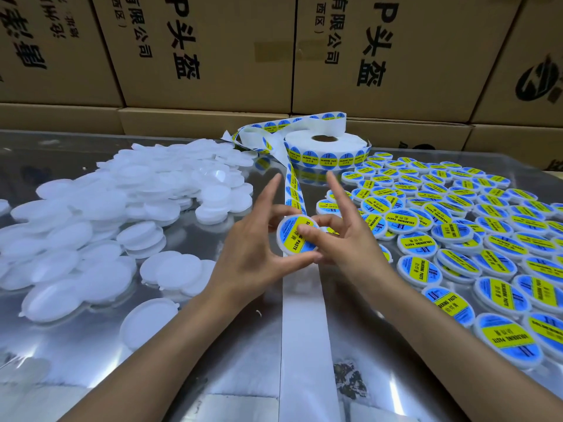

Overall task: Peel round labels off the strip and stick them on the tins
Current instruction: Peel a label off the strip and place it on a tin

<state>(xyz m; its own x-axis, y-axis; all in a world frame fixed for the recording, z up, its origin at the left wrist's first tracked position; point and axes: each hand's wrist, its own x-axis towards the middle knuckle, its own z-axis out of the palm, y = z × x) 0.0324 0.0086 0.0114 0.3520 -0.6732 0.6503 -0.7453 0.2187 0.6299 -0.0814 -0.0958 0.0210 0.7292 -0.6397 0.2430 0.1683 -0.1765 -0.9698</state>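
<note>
Nearest me, the bare white backing strip runs from the counter's near edge straight up the middle of the shiny metal counter. Both forearms come in from the near corners and meet over it. I see my left hand holding a small round white tin by its rim, thumb under its near edge and curled fingers behind its far edge, index finger pointing up and away. My right hand presses its thumb down on the blue and yellow round label on the tin's top, with two fingers curled at the tin's right rim and the index finger stretched out toward the far edge. The tin is tilted toward me, above the strip.

To the left lies a loose heap of plain white tins, overlapping, reaching to the left edge. To the right, labelled tins cover the counter to its right edge, lying close together, many touching.

Beyond the hands, the strip still carrying labels climbs to the label roll, which lies flat near the far edge, with a loose loop of strip above it. Behind the counter, printed cardboard boxes are stacked as a wall.
</note>
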